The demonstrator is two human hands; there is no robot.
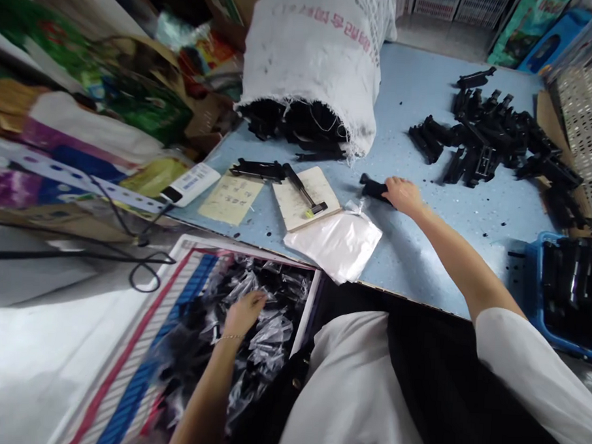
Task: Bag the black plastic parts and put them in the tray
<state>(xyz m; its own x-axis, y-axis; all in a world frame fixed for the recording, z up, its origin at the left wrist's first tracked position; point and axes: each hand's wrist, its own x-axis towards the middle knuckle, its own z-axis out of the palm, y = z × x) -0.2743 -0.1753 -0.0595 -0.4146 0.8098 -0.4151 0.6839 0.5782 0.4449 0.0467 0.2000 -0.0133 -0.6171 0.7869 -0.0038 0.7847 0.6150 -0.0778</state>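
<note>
My right hand (404, 195) is closed round one end of a black plastic part (373, 188) lying on the blue table. Just left of it rests a stack of clear plastic bags (341, 240), partly over a pale block (300, 189). A small hammer (302, 188) lies across that block. My left hand (243, 314) is low at the left, above a striped bag-lined crate (138, 346) full of bagged black parts (272, 326). Its fingers are drawn together; whether something is between them cannot be made out. Another black part (259, 170) lies beside the hammer.
A white woven sack (313, 52) spills black parts at the table's back. A pile of black parts (491, 135) lies at the right, above a blue basket (533, 278) holding more. A yellow paper note (231, 198), cable (147, 261) and packages sit at the left.
</note>
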